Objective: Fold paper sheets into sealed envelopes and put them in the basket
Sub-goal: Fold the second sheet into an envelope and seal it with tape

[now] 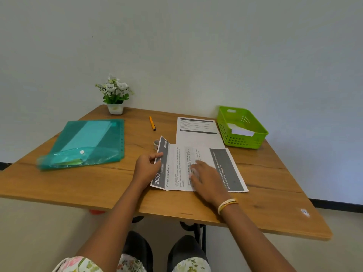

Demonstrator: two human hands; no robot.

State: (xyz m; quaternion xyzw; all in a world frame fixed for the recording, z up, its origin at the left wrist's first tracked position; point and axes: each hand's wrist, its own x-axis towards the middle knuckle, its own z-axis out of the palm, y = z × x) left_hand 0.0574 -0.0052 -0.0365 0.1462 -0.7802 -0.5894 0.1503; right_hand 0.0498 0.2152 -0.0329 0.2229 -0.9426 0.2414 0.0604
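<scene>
Low in the centre of the frame, a printed sheet point(198, 169) lies on the wooden table point(78, 185), turned sideways to the person. The left hand point(147, 168) pinches the sheet's left edge between thumb and fingers and lifts it off the table, while the right hand point(206, 179) lies flat on the middle of the page with fingers straight, pinning it down. This looks like the first fold of an envelope: the raised edge is ready to go over, and the next move probably calls for laying it squarely onto the page and pressing a crease.

Just beyond the lifted edge sits a tape roll point(156, 143), partly hidden. Another printed sheet point(196, 130) waits behind, right of centre. Further right, the green basket point(242, 141) holds a white folded paper point(240, 131), apparently an envelope already finished. At the left, a teal plastic folder point(84, 142), snapped shut, contains pale sheets.
</scene>
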